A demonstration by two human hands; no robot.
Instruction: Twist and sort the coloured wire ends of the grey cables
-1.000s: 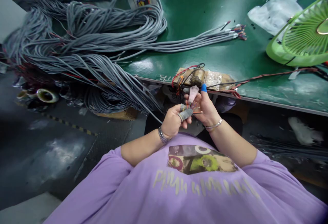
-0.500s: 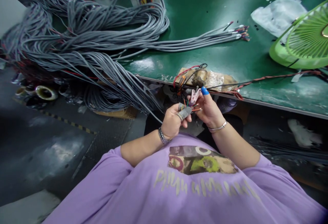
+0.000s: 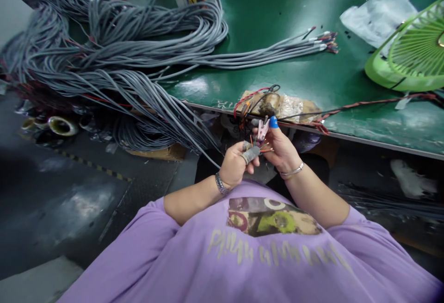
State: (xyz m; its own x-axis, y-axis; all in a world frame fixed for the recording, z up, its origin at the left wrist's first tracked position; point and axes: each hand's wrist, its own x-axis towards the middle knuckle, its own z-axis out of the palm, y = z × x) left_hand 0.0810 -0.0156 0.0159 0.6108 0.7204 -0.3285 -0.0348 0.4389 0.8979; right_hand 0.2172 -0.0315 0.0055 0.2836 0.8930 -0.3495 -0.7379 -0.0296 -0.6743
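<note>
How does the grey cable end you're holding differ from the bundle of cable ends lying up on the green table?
The cable in the left hand is single, its coloured wires fanned out towards the right hand. The bundle on the table is many cables lying side by side, untouched, ends together. Both are grey-jacketed with coloured wires showing.

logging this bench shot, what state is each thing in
left hand: closed on a grey cable end
right hand: gripping a pink clip
cable end: stripped, coloured wires fanned out
pink clip: held upright
cable pile: tangled, spilling off table
green fan: lying flat
</note>
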